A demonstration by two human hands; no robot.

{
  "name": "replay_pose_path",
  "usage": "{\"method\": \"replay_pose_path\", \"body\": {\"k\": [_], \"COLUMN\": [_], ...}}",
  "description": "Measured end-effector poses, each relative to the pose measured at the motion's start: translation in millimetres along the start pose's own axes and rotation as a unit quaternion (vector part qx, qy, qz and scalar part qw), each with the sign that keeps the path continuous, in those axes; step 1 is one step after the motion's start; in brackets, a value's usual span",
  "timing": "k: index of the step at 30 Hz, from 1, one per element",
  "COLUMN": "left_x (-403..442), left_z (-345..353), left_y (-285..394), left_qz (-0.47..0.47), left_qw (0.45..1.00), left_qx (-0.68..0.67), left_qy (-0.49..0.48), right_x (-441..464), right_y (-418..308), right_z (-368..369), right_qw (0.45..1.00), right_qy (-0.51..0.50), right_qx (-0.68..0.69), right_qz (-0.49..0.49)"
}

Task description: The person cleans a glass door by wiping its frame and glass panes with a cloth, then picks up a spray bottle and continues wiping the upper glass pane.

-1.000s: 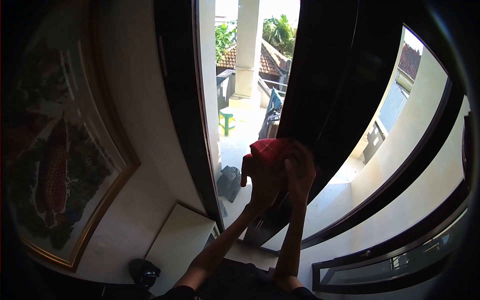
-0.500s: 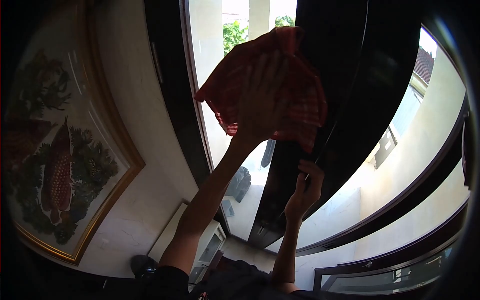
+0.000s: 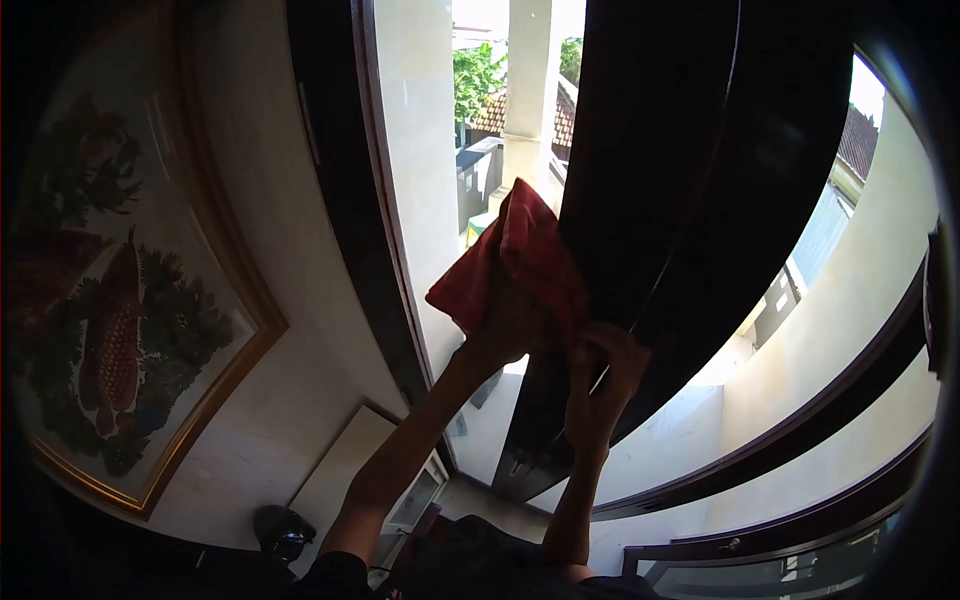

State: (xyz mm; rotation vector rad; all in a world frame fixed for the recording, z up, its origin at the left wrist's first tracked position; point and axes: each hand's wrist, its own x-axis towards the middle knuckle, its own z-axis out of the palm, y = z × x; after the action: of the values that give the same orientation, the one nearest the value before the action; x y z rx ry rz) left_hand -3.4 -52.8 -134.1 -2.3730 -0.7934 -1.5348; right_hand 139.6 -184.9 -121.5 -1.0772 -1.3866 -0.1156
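A red checked cloth (image 3: 540,250) is bunched and folded in front of the tall glass pane (image 3: 412,190), beside the dark door frame (image 3: 650,180). My left hand (image 3: 512,322) is closed on the cloth from below; folds and shadow hide most of its fingers. Close by on the right, my right hand (image 3: 610,375) has its thumb and bent fingers pinched together at the cloth's lower right edge. Deep shadow blurs the exact contact there.
A gold-framed picture (image 3: 262,335) hangs on the left wall. Below it are a white cabinet (image 3: 345,455) and a dark rounded object (image 3: 283,532). Another window opening (image 3: 800,270) curves along the right. A pillar (image 3: 525,150) and plants show outside.
The cloth was spread flat under my left hand higher up; it has come down and is now folded. My right hand has closed in on its edge.
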Motion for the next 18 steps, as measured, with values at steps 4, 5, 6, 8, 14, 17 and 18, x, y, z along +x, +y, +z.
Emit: {"method": "replay_pose_path", "body": {"k": [4, 5, 6, 8, 14, 17, 18], "left_x": [90, 98, 103, 89, -24, -93, -100], "left_z": [-36, -38, -35, -22, 28, 58, 60], "left_y": [12, 18, 21, 18, 9, 12, 7], "left_qz": [-0.001, -0.006, -0.010, -0.015, -0.161, -0.142, -0.146], "left_qw": [0.998, 0.995, 0.991, 0.988, 0.985, 0.987, 0.987], "left_qx": [-0.007, 0.013, 0.032, 0.054, -0.056, -0.070, -0.065], "left_qy": [0.059, 0.094, 0.129, 0.143, 0.030, 0.006, 0.010], "right_x": [1, 0, 0, 1, 2, -1, -2], "right_y": [-10, -7, -2, 2, 0, 3, 2], "right_z": [-3, -4, -6, -7, -10, -13, -11], "right_qw": [0.996, 0.996, 0.999, 0.999, 0.998, 0.996, 0.997], "right_qy": [0.005, 0.004, -0.020, -0.041, -0.037, -0.068, -0.064], "right_qx": [0.064, 0.067, 0.037, 0.010, -0.020, -0.030, -0.019], "right_qz": [0.054, 0.055, 0.026, 0.001, -0.040, -0.052, -0.033]}}
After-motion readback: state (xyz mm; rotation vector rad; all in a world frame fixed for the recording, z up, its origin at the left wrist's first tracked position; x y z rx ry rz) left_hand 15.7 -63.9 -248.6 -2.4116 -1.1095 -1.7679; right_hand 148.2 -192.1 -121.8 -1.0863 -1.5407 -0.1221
